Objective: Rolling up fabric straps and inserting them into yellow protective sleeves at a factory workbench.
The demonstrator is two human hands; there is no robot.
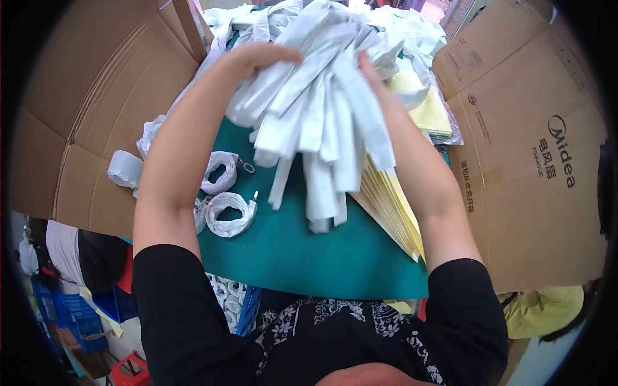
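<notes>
Between my two hands is a loose bundle of long white fabric straps [318, 109], its free ends fanning down over the green table [277, 264]. My left hand [267, 58] grips the bundle's left side near the top, fingers laid over the straps. On the other side my right hand [370, 69] is closed against it, its fingers partly hidden. Under my left forearm lie two coiled white straps, a nearer coil [230, 215] and a farther coil [219, 172]; a metal clip [246, 166] shows beside the farther one.
A left cardboard panel [109, 96] and a right cardboard panel [515, 167] wall in the table. More white straps [257, 22] are heaped at the back. Folded yellow sheets [389, 209] lie under my right forearm. A blue basket [249, 310] with white coils stands below the front edge.
</notes>
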